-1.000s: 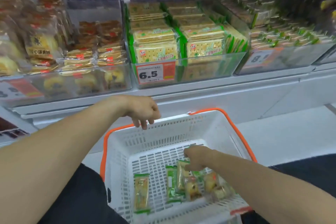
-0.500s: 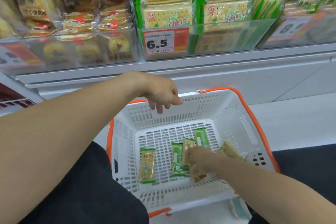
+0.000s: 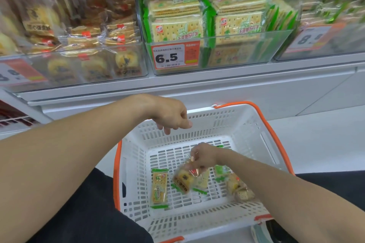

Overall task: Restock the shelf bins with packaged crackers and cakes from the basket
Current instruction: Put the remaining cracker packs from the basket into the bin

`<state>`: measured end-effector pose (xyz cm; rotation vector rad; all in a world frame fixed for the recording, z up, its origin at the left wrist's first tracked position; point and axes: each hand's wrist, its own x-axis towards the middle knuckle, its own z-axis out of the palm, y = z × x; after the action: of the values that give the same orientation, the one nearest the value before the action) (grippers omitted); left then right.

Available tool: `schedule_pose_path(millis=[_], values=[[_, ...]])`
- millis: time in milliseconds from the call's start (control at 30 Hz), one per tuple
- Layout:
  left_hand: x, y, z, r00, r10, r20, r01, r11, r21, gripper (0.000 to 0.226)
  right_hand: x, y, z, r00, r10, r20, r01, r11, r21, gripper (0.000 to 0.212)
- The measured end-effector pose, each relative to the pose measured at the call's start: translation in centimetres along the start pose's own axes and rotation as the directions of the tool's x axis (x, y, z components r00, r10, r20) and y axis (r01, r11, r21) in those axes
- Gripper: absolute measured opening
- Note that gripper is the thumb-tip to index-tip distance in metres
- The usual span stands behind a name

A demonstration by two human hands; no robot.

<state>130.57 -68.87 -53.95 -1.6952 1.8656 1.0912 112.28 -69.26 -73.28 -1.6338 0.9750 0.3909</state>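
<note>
Right hand (image 3: 203, 157) pinches a clear-wrapped yellow cake (image 3: 182, 180) by its top seam, lifted just over the white slotted plastic basket's (image 3: 245, 124) floor — likely bound for the cake bin. Left hand (image 3: 173, 117) loosely curled, empty, over the far rim.

I'm seeing a white slotted basket (image 3: 233, 124) showing an orange rim; at twelve o'clock, green-edged cracker packs (image 3: 175, 27) sitting above an orange-and-white price tag (image 3: 175, 56).
</note>
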Motion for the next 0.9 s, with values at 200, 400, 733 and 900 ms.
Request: schedule_pose_path(millis=[200, 400, 733, 900], values=[[-0.6, -1.3, 1.0, 1.0, -0.01, 0.013, 0.011, 0.996, -0.093, 0.075, -3.3, -7.3, -4.2, 0.968, -0.236, -0.08, 0.249, 0.928, 0.278, 0.025], [-2.3, -2.6, 0.4, 0.926, 0.064, -0.372, -0.276, 0.787, -0.552, 0.054, -9.1, -13.9, -9.3, 0.902, -0.269, -0.339, 0.365, 0.893, 0.263, 0.036], [-8.3, -6.0, -1.5, 0.718, 0.113, -0.687, -0.561, 0.678, -0.475, 0.041, -14.6, -19.0, -10.8, 0.783, -0.488, -0.387, 0.582, 0.793, 0.178, 0.038], [-8.9, -7.1, -1.5, 0.633, 0.114, -0.766, -0.604, 0.691, -0.396, 0.039, -13.4, -20.2, -9.4, 0.648, -0.524, -0.552, 0.657, 0.752, 0.058, 0.019]])
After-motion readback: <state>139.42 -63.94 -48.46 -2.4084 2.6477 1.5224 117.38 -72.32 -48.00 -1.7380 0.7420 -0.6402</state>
